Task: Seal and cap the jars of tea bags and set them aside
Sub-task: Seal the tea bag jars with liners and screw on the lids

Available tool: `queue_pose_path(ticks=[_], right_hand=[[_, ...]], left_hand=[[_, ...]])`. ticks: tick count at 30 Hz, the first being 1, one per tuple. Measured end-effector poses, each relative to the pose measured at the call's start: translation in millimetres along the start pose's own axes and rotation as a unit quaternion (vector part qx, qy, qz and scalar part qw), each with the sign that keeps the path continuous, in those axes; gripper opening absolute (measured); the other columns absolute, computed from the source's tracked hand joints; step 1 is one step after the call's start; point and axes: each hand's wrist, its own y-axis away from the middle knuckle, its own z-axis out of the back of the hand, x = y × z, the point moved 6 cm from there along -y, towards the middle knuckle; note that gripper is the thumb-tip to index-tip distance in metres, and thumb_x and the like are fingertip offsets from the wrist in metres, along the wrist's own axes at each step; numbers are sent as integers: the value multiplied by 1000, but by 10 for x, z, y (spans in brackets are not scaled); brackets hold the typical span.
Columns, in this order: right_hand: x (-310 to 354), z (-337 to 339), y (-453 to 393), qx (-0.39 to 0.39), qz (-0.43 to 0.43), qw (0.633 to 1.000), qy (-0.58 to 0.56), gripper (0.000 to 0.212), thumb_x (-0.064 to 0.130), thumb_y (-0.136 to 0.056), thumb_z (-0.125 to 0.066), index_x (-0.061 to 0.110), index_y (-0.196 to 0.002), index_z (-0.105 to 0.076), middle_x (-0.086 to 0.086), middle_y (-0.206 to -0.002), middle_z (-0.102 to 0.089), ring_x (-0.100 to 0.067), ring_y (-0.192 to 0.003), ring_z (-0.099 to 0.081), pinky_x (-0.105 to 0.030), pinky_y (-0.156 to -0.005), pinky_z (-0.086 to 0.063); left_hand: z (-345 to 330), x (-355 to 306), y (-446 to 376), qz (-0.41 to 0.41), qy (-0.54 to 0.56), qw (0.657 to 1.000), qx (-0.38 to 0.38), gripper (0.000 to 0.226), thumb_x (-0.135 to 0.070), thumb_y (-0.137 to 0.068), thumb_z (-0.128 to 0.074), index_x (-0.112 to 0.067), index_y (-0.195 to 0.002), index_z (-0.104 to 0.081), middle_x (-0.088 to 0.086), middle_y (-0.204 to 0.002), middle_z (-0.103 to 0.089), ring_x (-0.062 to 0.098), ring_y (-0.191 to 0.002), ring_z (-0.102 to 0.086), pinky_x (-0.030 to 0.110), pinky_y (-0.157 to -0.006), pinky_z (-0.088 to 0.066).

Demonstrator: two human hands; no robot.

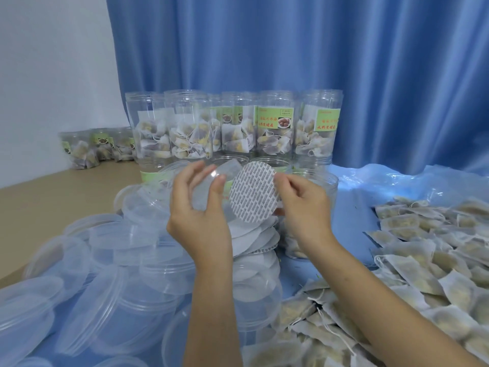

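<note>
Behind everything, from 10 to 2 o'clock: pleated blue curtain [291,49], glossy and vertical. Across the right, at 3 to 5 o'clock: crinkled blue plastic sheet [397,181] strewn with flat, papery tea bags [436,260], stringed, greenish fill showing through. At 12 o'clock: row of tall clear plastic jars [230,125], upright, uncapped, labelled, packed with bags. At 7 to 9 o'clock: heap of round translucent lids [87,274], shallow and threaded at the rim. Near centre: loose stack of white seal discs [254,237].

Raised just above centre: left hand [201,205] curled around a clear lid [209,186], held on edge, open face turned toward 3 o'clock, thumb and fingers clamping opposite rims. Just beside it, toward 2 o'clock: right hand [304,205] pinching a thin round printed seal liner [252,193] at its right edge, flat face toward the camera, liner extending left from the fingertips, close by the lid; touching or not, cannot tell.
</note>
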Motion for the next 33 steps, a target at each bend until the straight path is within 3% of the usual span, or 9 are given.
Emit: queue_pose_path(ticks=[7,11,16,20,24,26,29,31,33], right_hand=[[33,-64,35,80,-194,930,-303,22,12,-94,-54,5,-78,-68,-8,-70,-73,-16,-62,-71,-24,-49,-54],[18,-26,-1,78,-231,903,-353,23,17,-97,-51,2,-85,-66,-12,-75,-74,-19,-67,-72,-26,-52,-56],[-1,-73,-5,87,-247,886,-381,30,25,-98,-49,5,-83,-64,-9,-71,-73,-17,-63,-72,-26,-53,-57],[75,-102,-7,136,-246,857,-432,55,50,-87,-53,-1,-105,-64,-15,-92,-73,-22,-76,-72,-25,-55,-55],[60,64,-114,84,-198,886,-410,16,11,-82,-69,0,-94,-68,-13,-94,-72,-22,-82,-71,-32,-69,-59],[55,153,-169,68,-198,885,-416,6,4,-83,-66,0,-84,-71,-12,-88,-74,-20,-79,-72,-32,-69,-60],[85,228,-200,102,-195,897,-383,8,3,-81,-67,4,-82,-75,-12,-90,-74,-19,-77,-72,-27,-64,-58],[118,240,-205,118,-165,927,-315,26,3,-81,-68,9,-106,-67,-9,-96,-72,-15,-78,-71,-24,-62,-56],[158,278,-213,98,-93,972,-194,40,6,-83,-68,18,-120,-58,2,-94,-69,-9,-75,-69,-19,-59,-53]], left_hand=[[-210,129,148,72,67,989,108,36,-4,-65,-81,-30,-84,-65,-9,-85,-75,6,-90,-70,14,-83,-49],[-254,114,194,37,30,991,122,29,-8,-63,-84,-28,-76,-68,2,-86,-73,10,-86,-69,27,-85,-52],[-359,83,218,-1,24,988,155,30,-8,-61,-85,-29,-72,-67,2,-82,-72,5,-79,-68,19,-81,-50],[-450,33,275,-9,2,982,188,30,-10,-61,-84,-32,-73,-68,1,-83,-70,6,-83,-67,38,-91,-51],[-483,-54,304,-69,-84,975,195,37,-26,-63,-79,-35,-97,-65,-26,-108,-59,4,-110,-50,25,-103,-36],[-421,162,260,58,-81,982,162,62,-29,-65,-70,-31,-125,-52,-15,-134,-45,10,-125,-37,24,-102,-29],[-434,446,293,384,283,864,160,62,-15,-77,-59,-7,-136,-42,11,-119,-60,27,-108,-60,38,-92,-49],[-434,479,266,421,405,789,191,55,-20,-72,-62,1,-122,-52,13,-107,-69,28,-99,-67,39,-82,-56],[-464,408,250,388,416,790,230,54,-20,-72,-67,-1,-121,-55,12,-111,-70,27,-105,-66,37,-82,-57]])
